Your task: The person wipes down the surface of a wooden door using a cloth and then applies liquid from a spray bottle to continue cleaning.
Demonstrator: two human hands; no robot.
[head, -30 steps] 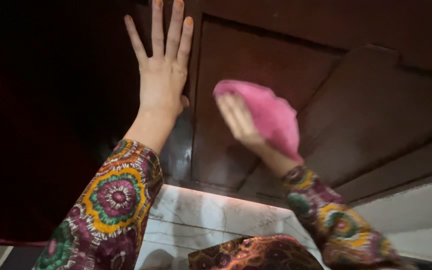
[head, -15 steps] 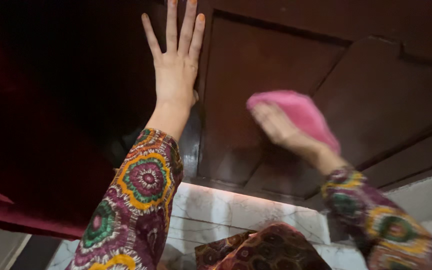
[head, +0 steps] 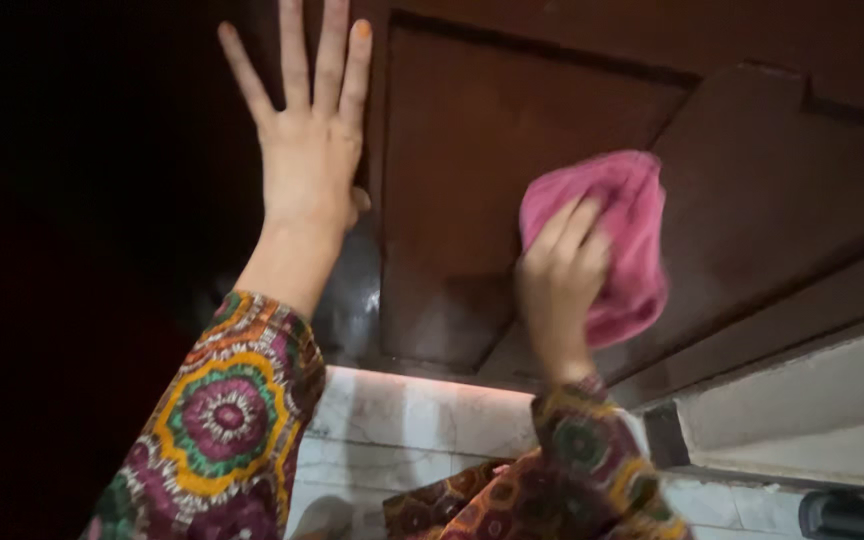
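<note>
Pressing flat, left hand point(head: 307, 150) splayed at door point(head: 472, 180) edge, right hand point(head: 560, 285) clutching pink cloth point(head: 622, 230)

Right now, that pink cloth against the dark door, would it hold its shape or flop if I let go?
The pink cloth probably flops: it bunches and drapes around the right hand. It looks soft and light, likely falling rather than clinging to the wooden door.

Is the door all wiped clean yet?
Not yet, it seems. The right hand presses a pink cloth on the dark wooden door, midway along a lower panel. The left hand lies flat on the door's edge. I cannot tell which panels are already clean; the wood looks alike everywhere.
</note>
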